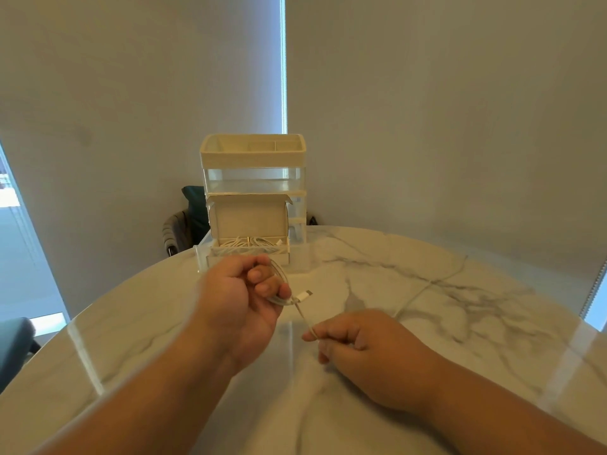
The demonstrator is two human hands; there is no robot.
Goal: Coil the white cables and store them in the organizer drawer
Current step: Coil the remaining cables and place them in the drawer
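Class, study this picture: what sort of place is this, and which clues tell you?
Probably a home or office room: a round white marble-patterned table, pale roller blinds covering the windows, and a cream plastic desk organizer with clear drawers.

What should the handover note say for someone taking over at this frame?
Left hand grips a partly wound coil of the white cable, its connector poking out to the right.
Right hand pinches the strand just below the coil; the rest of it runs across the marble table to the right.
The organizer stands at the table's far edge with its bottom drawer pulled open; an open cardboard box in it holds coiled white cables.
Done: several cables stored.
Left: finish winding this cable, put it in the box, probably shut the drawer.
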